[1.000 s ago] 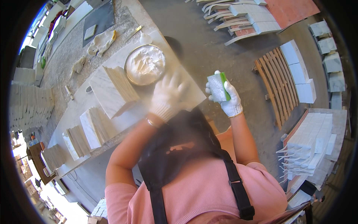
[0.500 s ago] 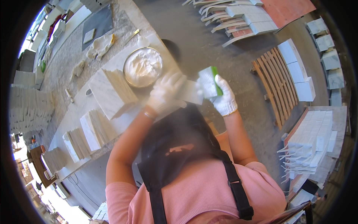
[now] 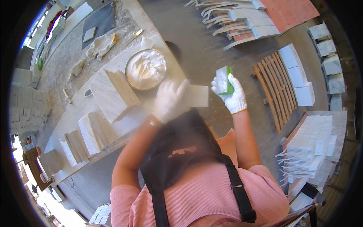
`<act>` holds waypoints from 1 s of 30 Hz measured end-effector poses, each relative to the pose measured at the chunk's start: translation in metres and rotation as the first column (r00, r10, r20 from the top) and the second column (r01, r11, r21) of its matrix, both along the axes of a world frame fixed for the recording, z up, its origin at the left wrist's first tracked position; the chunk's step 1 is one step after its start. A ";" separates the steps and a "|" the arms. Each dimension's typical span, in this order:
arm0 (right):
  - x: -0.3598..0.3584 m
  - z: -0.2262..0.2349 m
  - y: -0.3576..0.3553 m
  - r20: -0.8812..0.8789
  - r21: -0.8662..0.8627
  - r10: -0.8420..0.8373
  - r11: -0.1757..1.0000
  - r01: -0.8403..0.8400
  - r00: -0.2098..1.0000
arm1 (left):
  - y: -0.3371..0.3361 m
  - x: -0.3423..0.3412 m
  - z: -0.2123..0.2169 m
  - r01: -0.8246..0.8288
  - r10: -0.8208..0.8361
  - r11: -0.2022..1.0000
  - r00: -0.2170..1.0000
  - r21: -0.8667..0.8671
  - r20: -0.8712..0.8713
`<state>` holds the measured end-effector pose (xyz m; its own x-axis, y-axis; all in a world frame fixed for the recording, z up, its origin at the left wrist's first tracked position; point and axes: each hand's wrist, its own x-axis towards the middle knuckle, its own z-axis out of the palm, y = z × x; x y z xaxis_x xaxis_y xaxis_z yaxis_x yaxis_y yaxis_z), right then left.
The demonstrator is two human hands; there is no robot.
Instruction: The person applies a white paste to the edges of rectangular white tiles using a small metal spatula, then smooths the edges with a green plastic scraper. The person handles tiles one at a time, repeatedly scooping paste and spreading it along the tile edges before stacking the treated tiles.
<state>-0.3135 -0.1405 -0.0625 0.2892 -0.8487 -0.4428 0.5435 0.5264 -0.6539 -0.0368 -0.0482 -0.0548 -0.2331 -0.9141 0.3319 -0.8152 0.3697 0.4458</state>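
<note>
My left hand [image 3: 169, 99], in a white knit glove, grips the left end of a thin, pale rectangular tile [image 3: 199, 96]. Its other end sticks out past the table's edge; a haze blurs my fingers here. In my right hand [image 3: 235, 96], also gloved, is a green block [image 3: 224, 80] with a whitish, streaked face, raised to the right of the tile and apart from it. Just beyond my left hand stands a round metal bowl [image 3: 127, 77] of white, creamy paste [image 3: 146, 69]. A stack of marble-patterned tiles [image 3: 113, 94] leans left of the bowl.
Smaller tile stacks [image 3: 90, 132] line the table [image 3: 121, 138] to the left. Farther up lie a rag [image 3: 101, 45], a spare glove [image 3: 76, 69] and a dark mat [image 3: 99, 24]. On the floor at right are a wooden pallet [image 3: 275, 89] and a platform of white pieces [image 3: 312, 136].
The tile now lies straighter, with more of its right end showing past my left fingers. My right hand has shifted right with the green block, away from the tile.
</note>
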 end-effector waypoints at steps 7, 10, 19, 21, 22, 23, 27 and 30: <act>-0.002 0.019 0.034 -0.282 -0.256 0.097 0.951 -0.173 0.954 | 0.059 -0.002 0.011 -0.208 0.191 0.971 0.971 -0.118 -0.141; 0.039 0.030 0.040 -0.702 -0.431 0.032 0.776 -0.461 0.711 | 0.088 0.003 0.018 -0.290 0.270 0.949 0.950 -0.124 -0.159; 0.124 0.037 0.051 -0.954 -0.296 -0.140 0.585 -0.755 0.265 | 0.127 0.016 0.017 -0.416 0.356 0.898 0.878 -0.144 -0.321; 0.116 0.049 0.054 -0.870 -0.463 -0.157 0.584 -0.667 0.467 | 0.131 0.014 0.019 -0.431 0.393 0.903 0.829 -0.006 -0.398; 0.109 0.058 0.056 -0.819 -0.515 -0.142 0.608 -0.604 0.556 | 0.134 0.015 0.022 -0.417 0.413 0.904 0.787 0.098 -0.458; 0.102 0.066 0.059 -0.781 -0.512 -0.113 0.680 -0.524 0.615 | 0.138 0.015 0.025 -0.390 0.423 0.904 0.755 0.174 -0.501; 0.086 0.097 0.084 -0.386 -0.481 0.397 0.683 -0.549 0.833 | 0.143 0.018 0.035 -0.275 0.415 0.907 0.707 0.318 -0.573; 0.098 0.107 0.090 -0.446 -0.454 0.465 0.618 -0.642 0.764 | 0.144 0.016 0.040 -0.179 0.365 0.922 0.702 0.344 -0.612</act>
<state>-0.2160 -0.0503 0.0442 0.7368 -0.6707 -0.0853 0.0354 0.1643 -0.9858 -0.0205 0.0960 -0.0147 0.2292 -0.9713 0.0644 -0.3311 -0.0155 0.9435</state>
